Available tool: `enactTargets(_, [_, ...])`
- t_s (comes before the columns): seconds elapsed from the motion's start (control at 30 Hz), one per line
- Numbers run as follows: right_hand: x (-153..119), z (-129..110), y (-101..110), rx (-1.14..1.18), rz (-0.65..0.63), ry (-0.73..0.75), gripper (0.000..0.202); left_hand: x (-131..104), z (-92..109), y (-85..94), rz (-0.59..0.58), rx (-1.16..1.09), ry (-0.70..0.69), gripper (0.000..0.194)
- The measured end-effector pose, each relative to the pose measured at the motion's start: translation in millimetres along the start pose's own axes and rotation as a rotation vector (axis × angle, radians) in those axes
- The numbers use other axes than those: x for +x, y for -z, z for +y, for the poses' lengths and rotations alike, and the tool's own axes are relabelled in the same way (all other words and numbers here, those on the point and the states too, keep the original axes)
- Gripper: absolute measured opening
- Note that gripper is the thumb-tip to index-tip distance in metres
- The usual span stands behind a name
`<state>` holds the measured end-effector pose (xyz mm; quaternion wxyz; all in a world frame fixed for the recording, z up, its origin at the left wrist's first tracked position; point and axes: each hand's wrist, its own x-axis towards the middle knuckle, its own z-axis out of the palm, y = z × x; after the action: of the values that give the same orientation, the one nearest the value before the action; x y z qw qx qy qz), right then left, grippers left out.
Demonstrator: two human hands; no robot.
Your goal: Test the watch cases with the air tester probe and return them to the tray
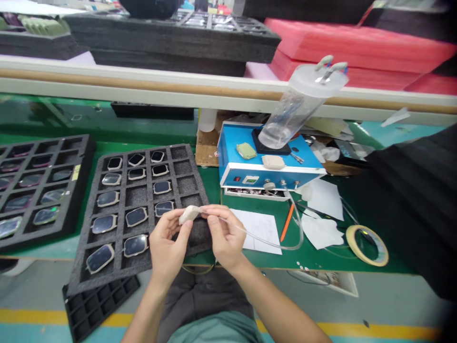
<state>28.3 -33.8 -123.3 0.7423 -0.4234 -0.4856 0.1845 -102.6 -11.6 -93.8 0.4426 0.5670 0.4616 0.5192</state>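
Note:
My left hand (pixel 170 240) grips a beige watch case (pixel 189 214) by its edges, above the front right part of a grey foam tray (pixel 141 188). My right hand (pixel 225 233) pinches the end of a clear thin tube (pixel 257 237) against the side of that case. The tube loops right and back up to a blue box-shaped device (pixel 228 143) with a white front panel. Beige watch cases with dark screens, such as one watch case (pixel 136 216), lie in many of the tray's pockets. Fingers hide the exact contact between tube and case.
A second foam tray (pixel 80 190) with watch cases stands at left. On the blue device rest a green watch case (pixel 246 150), a pinkish case (pixel 273 162) and a clear cylinder (pixel 285 114). Paper, an orange stick (pixel 287 222) and a tape roll (pixel 383 255) lie to the right.

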Motion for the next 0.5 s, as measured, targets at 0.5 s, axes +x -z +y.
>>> enactTargets(0.5, [-4, -8, 3, 0.075, 0.274, -0.107, 0.011, -5, 24, 23.4, -0.295, 1.111, -0.421, 0.031])
